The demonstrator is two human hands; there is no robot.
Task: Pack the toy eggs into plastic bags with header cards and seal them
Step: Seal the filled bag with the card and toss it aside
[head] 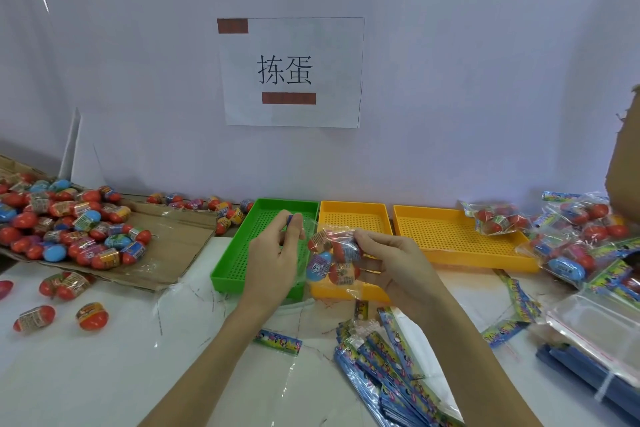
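A clear plastic bag (334, 255) with several red and blue toy eggs inside hangs between my hands, above the green tray (235, 253) and a small yellow tray (353, 215). My left hand (277, 253) pinches the bag's top edge, where a blue bit shows between the fingertips. My right hand (391, 262) grips the bag's right side. A big heap of loose eggs (65, 225) lies on flattened cardboard at the left. A stack of header cards (384, 367) lies near the front edge.
A larger yellow tray (460, 236) stands right of centre with one filled bag (495, 218) on its far corner. Several filled bags (585, 236) pile up at the right beside empty clear bags (599, 333). Stray eggs (91, 315) dot the white table at the left.
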